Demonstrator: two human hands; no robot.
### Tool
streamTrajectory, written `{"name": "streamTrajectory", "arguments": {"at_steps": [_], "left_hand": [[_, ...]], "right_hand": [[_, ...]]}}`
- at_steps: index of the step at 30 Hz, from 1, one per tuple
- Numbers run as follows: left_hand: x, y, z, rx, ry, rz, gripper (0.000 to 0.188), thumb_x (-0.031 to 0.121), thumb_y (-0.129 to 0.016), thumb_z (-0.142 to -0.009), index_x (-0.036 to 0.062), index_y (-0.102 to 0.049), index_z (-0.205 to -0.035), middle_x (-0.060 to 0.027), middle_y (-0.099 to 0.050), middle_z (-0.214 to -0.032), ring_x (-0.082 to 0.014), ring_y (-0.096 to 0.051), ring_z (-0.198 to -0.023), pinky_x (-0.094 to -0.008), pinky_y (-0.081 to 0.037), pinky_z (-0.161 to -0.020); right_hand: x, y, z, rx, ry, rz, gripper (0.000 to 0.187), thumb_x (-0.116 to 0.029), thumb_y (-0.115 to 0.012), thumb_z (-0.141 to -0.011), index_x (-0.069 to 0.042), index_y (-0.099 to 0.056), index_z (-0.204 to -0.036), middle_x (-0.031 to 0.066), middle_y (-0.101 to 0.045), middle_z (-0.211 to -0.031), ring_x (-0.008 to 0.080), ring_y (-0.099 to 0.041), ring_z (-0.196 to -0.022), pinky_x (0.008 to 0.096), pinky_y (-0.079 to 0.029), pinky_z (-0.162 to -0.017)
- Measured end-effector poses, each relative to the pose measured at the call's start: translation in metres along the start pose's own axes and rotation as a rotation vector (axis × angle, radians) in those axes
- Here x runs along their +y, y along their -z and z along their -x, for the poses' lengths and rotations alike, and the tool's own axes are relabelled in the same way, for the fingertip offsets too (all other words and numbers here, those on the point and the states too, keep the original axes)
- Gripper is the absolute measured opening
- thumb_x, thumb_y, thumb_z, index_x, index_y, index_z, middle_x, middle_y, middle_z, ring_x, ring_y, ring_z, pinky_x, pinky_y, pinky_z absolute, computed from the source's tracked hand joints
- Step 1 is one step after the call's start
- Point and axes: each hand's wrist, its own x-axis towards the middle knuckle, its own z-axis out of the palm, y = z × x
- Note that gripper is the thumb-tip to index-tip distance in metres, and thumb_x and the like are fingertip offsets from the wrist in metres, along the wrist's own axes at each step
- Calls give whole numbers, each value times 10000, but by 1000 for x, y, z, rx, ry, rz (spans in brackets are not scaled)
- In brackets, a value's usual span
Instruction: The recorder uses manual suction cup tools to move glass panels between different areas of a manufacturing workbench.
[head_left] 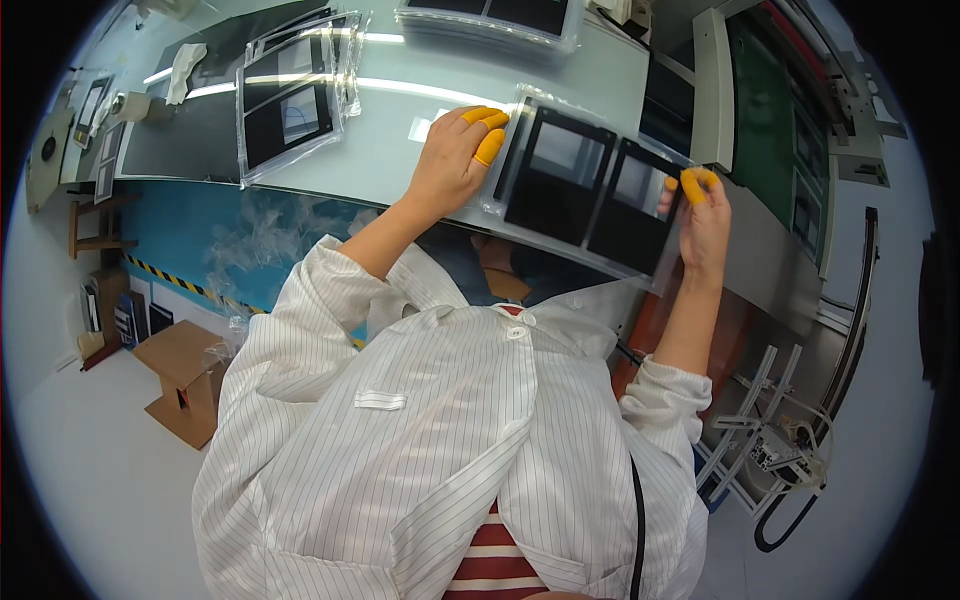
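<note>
A clear plastic tray (600,261) holding two dark rectangular panels (562,165), each with a greyish window in its upper part, hangs tilted over the front edge of the table. My left hand (455,160), with yellow finger cots on its fingertips, is closed at the tray's left edge. At the opposite edge, my right hand (704,225) pinches the tray between thumb and fingers, also in yellow cots. Where the left thumb meets the tray is hidden.
Similar trays with dark panels lie at the table's left (290,110) and far side (490,18). A crumpled white cloth (185,72) rests at far left. Right of the table stands a grey machine (765,225). On the floor are a cardboard box (180,375) and a metal frame (755,440).
</note>
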Motion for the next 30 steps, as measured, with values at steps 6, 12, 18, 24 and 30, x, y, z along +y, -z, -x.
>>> {"name": "streamTrajectory", "arguments": {"at_steps": [6,12,18,24,30], "left_hand": [[7,1,-2,-6,-14,-57,377,268,-609,-871,25,-599,-1160,-162,-585,-1168,-335,-492,-1154,-426,-351,-1002],[10,2,-2,-44,6,-111,422,284,-651,-846,30,-594,-1179,-150,-579,-1185,-337,-483,-1167,-437,-339,-1014],[17,2,-6,-72,34,-142,431,267,-663,-832,28,-589,-1183,-151,-582,-1198,-341,-489,-1163,-433,-336,-1006],[19,-3,-9,-80,32,-146,424,223,-666,-829,26,-579,-1194,-161,-578,-1209,-352,-495,-1155,-422,-341,-1004],[23,-8,-10,-110,9,-114,417,180,-652,-837,16,-566,-1211,-176,-558,-1232,-360,-485,-1161,-420,-334,-1018]], "right_hand": [[16,-16,-21,122,-103,126,143,-86,-535,-952,16,-536,-1052,147,-651,-867,184,-655,-668,293,-567,-590],[21,-26,-25,215,-109,160,153,-76,-548,-945,49,-531,-1031,159,-652,-846,185,-658,-633,284,-575,-570],[27,-19,-26,277,-73,335,177,-44,-565,-890,52,-550,-1039,132,-646,-796,143,-621,-593,255,-516,-511],[16,15,-31,543,230,956,197,-90,-685,-791,31,-620,-932,144,-665,-783,229,-637,-673,341,-494,-627],[4,162,-41,927,202,1209,271,-146,-679,-822,-1,-613,-1041,154,-601,-1022,350,-593,-938,427,-483,-811]]}}
